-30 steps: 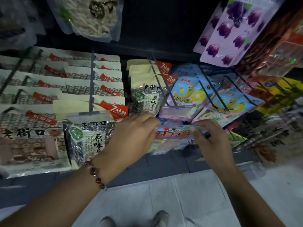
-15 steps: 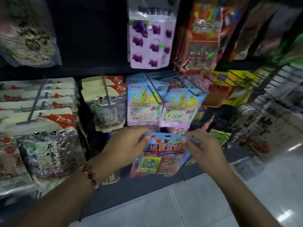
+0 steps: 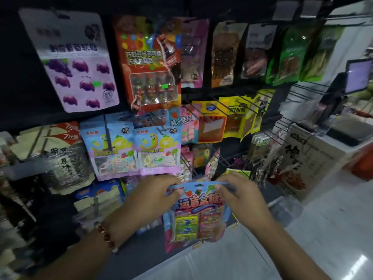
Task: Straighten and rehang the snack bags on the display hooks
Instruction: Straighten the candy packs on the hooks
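- Head view looks down at both hands holding one candy bag (image 3: 196, 213) by its top edge, in front of a dark display rack.
- Left hand (image 3: 150, 196) pinches the bag's upper left corner between thumb and fingers; a beaded bracelet (image 3: 106, 236) sits on that wrist.
- Right hand (image 3: 240, 196) pinches the upper right corner in the same way, fingers curled over the header.
- Bag hangs upright below the two grips, blue header up, with coloured packets visible through its window; whether it sits on a hook cannot be told.
- Just above the hands, two blue-and-pink worm-candy bags (image 3: 134, 150) hang side by side on hooks.
- Higher up hang a lilac grape-candy bag (image 3: 78, 63) and, to its right, a red cola-candy bag (image 3: 150, 63).
- Bare wire hooks (image 3: 228, 102) jut out to the right, near yellow snack bags (image 3: 234, 118).
- Sunflower-seed bags (image 3: 60, 154) hang at the left.
- Pale floor tiles (image 3: 333, 229) show at lower right.
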Available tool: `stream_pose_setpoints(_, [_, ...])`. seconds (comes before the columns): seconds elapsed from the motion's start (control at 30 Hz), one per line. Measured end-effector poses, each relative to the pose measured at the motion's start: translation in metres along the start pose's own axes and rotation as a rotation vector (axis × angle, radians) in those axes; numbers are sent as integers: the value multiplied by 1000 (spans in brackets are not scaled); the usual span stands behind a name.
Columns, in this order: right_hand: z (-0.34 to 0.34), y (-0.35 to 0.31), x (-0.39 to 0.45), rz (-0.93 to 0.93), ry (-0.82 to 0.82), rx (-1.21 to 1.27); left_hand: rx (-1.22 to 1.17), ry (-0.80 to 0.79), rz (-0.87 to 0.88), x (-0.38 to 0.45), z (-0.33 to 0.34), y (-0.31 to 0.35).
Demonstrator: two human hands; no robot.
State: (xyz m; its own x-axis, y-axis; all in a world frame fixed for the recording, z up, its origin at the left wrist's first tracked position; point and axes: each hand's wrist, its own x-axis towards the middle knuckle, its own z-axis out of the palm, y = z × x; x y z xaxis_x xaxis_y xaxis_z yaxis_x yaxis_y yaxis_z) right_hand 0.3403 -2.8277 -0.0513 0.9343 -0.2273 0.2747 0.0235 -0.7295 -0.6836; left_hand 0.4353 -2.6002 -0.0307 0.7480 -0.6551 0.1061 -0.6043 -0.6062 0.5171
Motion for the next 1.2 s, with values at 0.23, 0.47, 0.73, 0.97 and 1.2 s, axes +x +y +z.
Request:
stream_pose_setpoints(0.23, [-18,42,42,69,22,4,-100,5,-70,59,22,13])
stream_pose_setpoints(0.47, [-23,76,94,146,22,-39,-140,-42,-25,133,44,-9])
stream_pose_setpoints(0.73, [-23,103,152,134,17,78,-109,-2,-2,194,46,-27])
stream_pose_setpoints(0.97, [-12,127,201,110,-79,118,-103,24,-82,219,48,-36])
stream_pose_setpoints(1.2, [-11,142,242,0,-253,147,-120,56,-301,232,56,-31])
